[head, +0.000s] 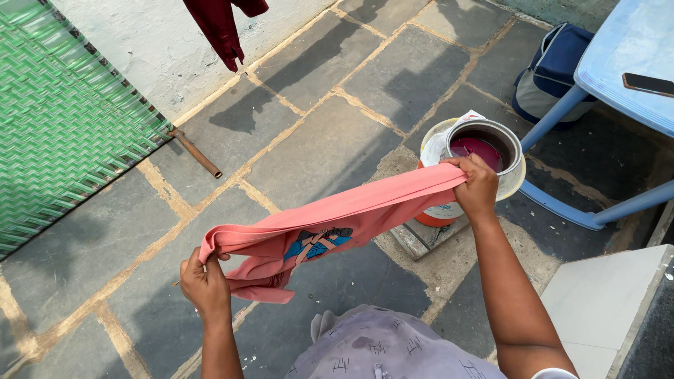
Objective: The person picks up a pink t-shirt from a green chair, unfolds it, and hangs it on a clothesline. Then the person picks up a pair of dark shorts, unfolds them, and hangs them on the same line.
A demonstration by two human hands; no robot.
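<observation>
A pink garment (337, 217) with a blue printed picture is stretched between both hands above the stone floor. My left hand (206, 283) grips its lower left end, where the cloth bunches. My right hand (477, 186) grips the other end, up by a metal pot (514, 165) that holds dark pink liquid. The pot sits on a white and orange bucket (430, 151), just behind my right hand.
A green woven cot (63, 119) leans at the left with a rusty pipe (196, 154) at its foot. A dark red cloth (221, 28) hangs above. A blue plastic table (625, 63) with a phone (647, 84) and a blue bag (551, 70) stand right.
</observation>
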